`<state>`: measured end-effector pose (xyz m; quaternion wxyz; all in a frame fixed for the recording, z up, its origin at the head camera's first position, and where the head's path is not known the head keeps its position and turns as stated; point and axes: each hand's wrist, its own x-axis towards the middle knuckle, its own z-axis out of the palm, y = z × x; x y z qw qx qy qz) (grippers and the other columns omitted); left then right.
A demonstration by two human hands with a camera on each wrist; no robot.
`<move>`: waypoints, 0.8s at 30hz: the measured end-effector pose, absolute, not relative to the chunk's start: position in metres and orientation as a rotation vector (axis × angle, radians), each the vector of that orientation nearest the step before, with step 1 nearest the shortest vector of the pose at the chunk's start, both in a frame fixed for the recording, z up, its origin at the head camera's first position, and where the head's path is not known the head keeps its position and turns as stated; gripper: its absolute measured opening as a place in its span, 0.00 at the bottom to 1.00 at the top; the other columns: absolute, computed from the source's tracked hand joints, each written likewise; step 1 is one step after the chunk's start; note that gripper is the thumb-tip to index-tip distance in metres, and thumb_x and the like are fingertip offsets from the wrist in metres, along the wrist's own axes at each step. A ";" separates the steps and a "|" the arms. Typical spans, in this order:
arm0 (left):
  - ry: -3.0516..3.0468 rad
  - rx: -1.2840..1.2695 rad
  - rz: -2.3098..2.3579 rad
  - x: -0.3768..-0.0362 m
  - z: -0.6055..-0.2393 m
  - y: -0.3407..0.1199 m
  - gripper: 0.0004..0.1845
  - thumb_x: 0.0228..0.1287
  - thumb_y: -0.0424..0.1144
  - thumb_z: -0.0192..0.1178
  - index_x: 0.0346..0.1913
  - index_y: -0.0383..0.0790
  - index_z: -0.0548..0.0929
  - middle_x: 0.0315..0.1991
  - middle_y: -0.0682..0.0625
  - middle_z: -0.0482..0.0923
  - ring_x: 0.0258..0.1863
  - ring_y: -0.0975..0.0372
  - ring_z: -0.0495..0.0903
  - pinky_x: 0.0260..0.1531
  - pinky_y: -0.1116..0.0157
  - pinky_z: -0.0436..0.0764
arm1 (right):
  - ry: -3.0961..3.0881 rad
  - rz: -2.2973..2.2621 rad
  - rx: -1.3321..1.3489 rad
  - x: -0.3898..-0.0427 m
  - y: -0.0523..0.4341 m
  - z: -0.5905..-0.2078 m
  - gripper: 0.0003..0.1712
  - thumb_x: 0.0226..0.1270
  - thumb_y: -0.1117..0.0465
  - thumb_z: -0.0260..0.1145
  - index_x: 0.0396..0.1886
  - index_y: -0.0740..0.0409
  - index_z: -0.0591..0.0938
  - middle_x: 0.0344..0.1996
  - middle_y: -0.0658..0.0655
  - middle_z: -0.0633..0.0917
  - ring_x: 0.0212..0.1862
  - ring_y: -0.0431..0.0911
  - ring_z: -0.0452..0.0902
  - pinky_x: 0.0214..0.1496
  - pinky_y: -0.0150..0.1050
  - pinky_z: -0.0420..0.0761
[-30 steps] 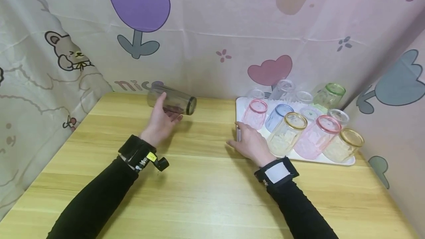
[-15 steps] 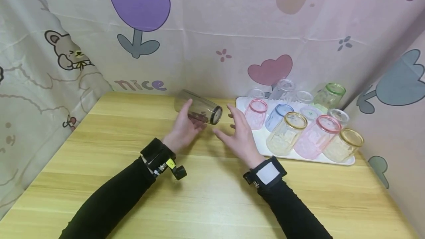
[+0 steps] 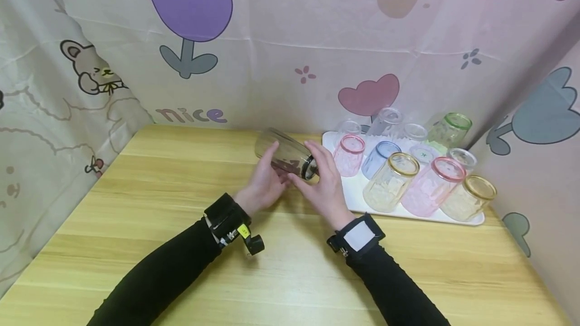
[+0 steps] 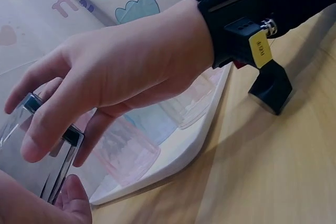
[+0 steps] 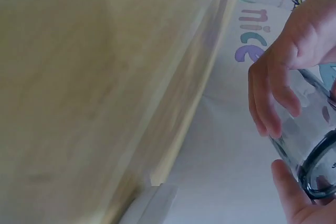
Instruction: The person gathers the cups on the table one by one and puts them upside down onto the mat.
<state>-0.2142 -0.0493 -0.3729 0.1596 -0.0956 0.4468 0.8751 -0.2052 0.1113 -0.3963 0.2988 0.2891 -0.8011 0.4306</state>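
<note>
1. Your left hand (image 3: pixel 265 185) grips the smoky grey glass (image 3: pixel 285 154) round its body, thumb on the near side and fingers curled over the far side; the glass lies tilted on its side above the bench (image 3: pixel 181 245), dark rim pointing toward your right hand.
2. Your right hand (image 3: pixel 323 187) meets the glass at its rim end. Fingers curve over the top of the rim and the thumb sits under it, so both hands have hold of it.
3. The left wrist view shows the right hand's fingers (image 4: pixel 50 124) draped across the dark rim.
4. Just beyond your right hand's knuckles sits a white tray (image 3: pixel 327 141) on the bench. The cups in it lie tipped over, mouths toward you.
5. Nearest your right hand's fingertips is a pink cup (image 3: pixel 348 155), then a blue cup (image 3: pixel 379 157). Further to the right lie gold-rimmed cups (image 3: pixel 392 182).
</note>
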 end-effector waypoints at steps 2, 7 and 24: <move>1.263 -0.277 2.498 -0.213 -0.373 -0.047 0.31 0.77 0.63 0.49 0.67 0.42 0.66 0.52 0.47 0.75 0.47 0.58 0.75 0.45 0.67 0.78 | -2.129 1.140 0.763 -0.206 0.112 -0.397 0.47 0.53 0.68 0.82 0.72 0.66 0.71 0.69 0.68 0.73 0.71 0.60 0.70 0.78 0.47 0.66; 1.260 -0.276 2.491 -0.211 -0.375 -0.043 0.30 0.77 0.64 0.50 0.65 0.44 0.68 0.52 0.48 0.75 0.46 0.59 0.74 0.44 0.68 0.76 | -2.158 1.148 0.750 -0.206 0.114 -0.395 0.43 0.53 0.69 0.82 0.69 0.66 0.74 0.66 0.68 0.76 0.69 0.58 0.72 0.77 0.46 0.68; 1.268 0.012 2.324 -0.208 -0.377 -0.047 0.38 0.79 0.67 0.39 0.68 0.33 0.65 0.59 0.41 0.72 0.54 0.55 0.78 0.72 0.50 0.68 | -2.130 1.108 0.737 -0.205 0.135 -0.361 0.40 0.55 0.64 0.83 0.67 0.64 0.77 0.63 0.63 0.81 0.67 0.55 0.75 0.73 0.47 0.72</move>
